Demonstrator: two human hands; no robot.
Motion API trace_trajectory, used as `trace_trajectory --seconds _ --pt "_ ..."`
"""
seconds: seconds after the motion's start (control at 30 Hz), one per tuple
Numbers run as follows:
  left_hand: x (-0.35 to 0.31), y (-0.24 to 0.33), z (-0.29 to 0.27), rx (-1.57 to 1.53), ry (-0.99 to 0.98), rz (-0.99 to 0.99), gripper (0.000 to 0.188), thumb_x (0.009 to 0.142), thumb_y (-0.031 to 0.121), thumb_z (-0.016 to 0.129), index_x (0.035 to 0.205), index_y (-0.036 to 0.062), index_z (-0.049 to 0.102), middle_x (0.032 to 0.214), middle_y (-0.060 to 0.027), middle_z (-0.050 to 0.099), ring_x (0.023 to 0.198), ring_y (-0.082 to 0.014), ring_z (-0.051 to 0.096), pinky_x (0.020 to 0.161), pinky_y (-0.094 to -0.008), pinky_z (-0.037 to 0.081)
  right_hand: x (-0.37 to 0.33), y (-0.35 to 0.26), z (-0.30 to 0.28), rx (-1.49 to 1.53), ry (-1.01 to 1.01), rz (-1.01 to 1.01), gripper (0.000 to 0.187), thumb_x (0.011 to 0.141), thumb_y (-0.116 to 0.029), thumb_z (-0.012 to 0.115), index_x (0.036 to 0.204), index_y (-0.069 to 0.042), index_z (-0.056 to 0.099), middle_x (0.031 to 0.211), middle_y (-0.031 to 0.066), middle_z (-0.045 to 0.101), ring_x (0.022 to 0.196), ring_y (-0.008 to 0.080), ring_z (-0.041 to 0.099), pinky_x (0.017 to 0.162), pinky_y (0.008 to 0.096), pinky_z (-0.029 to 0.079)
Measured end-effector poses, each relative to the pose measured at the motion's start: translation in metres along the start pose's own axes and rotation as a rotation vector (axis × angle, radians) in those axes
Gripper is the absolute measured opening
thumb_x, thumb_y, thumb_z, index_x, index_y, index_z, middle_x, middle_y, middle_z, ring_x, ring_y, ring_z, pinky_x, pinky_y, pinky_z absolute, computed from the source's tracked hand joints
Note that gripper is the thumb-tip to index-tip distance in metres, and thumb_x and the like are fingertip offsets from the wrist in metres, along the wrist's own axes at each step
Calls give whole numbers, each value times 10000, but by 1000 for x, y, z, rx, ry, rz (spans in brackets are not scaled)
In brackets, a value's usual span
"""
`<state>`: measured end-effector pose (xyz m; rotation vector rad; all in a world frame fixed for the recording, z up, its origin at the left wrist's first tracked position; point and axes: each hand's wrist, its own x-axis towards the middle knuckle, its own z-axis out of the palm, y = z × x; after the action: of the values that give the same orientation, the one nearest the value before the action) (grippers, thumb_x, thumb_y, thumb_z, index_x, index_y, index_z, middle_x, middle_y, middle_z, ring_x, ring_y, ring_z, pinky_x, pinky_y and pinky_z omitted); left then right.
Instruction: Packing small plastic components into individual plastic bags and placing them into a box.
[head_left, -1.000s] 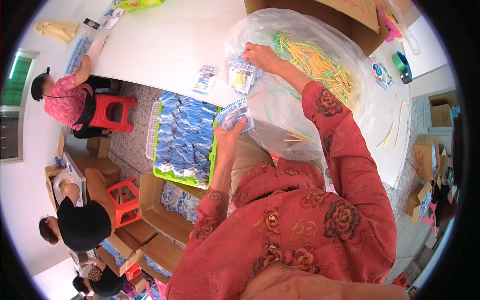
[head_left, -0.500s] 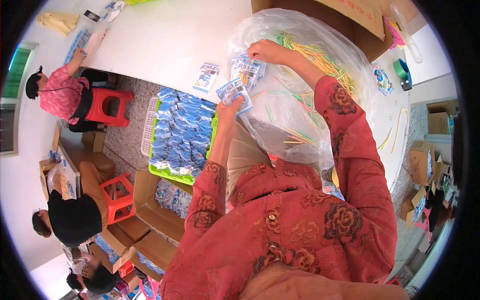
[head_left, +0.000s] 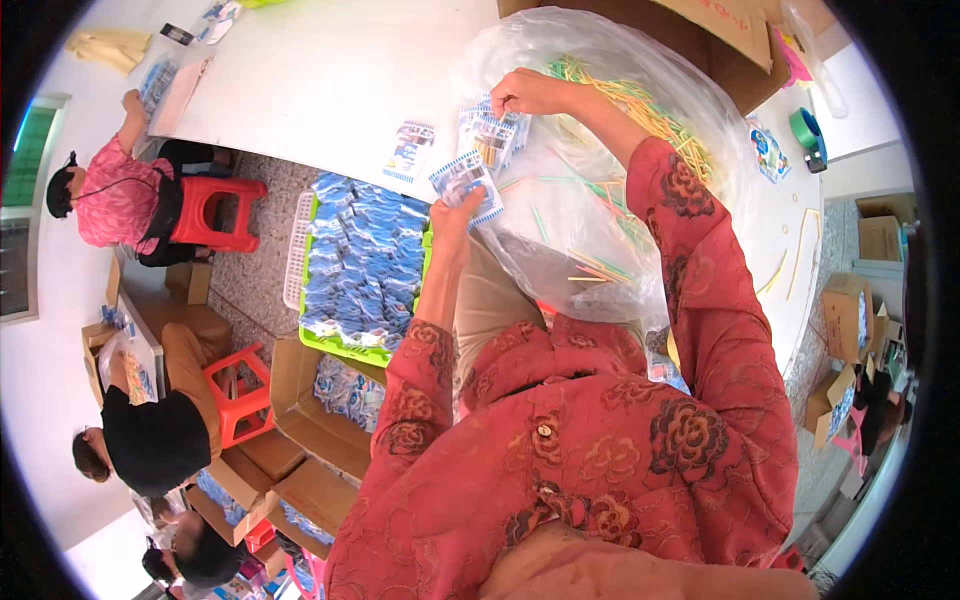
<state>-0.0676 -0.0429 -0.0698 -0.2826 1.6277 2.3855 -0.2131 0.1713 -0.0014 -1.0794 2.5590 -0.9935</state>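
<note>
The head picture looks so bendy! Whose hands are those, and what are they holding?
It's no machine, just a person's bare hands. A fisheye camera worn on the head looks down, so straight edges bend. The left hand holds a blue-and-white packet. The right hand is at a small pile of packets; I can't tell whether it grips one. On the white table lies a clear bag with yellow and green sticks. Beside the table, a green-rimmed crate holds many blue packets.

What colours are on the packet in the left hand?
The packet in the left hand is blue and white, with striped ends. The head view shows it best.
</note>
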Motion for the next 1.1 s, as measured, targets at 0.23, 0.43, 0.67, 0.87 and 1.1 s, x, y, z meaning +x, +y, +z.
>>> trace_trajectory --seconds 0.23,0.43,0.67,0.87,1.1 --pt "-1 1 2 -4 -12 -8 265 757 29 640 1018 55 605 947 -21 634 831 -114 600 738 -266 480 1 -2 -2 -79 22 1 171 692 16 486 762 -35 633 745 89 638 722 228 597 653 330 447" --pt "-1 -1 -1 -11 2 -2 265 755 25 640 1016 55 606 945 -24 636 835 -118 600 740 -268 480 0 -12 -7 -74 65 22 145 716 7 497 778 -40 620 729 87 625 706 221 592 651 328 441" --pt "0 -1 0 -13 -1 -13 262 752 19 642 1009 57 609 933 -27 638 816 -121 605 722 -274 490 0 -18 7 -3 -10 32 165 716 -55 502 820 -56 629 729 76 630 686 215 584 633 324 445" --pt "1 -4 -1 -15 0 -4 269 745 21 652 1009 55 611 925 -24 639 813 -117 603 720 -271 489 0 -17 23 -107 285 1 199 778 -165 528 937 -70 599 767 96 627 712 237 591 648 335 449" --pt "-18 11 11 30 50 123 277 724 4 673 994 30 619 905 -15 635 774 -99 593 691 -257 483 -37 -74 41 207 331 73 242 816 -234 596 959 -39 584 738 94 604 638 158 565 574 285 439"
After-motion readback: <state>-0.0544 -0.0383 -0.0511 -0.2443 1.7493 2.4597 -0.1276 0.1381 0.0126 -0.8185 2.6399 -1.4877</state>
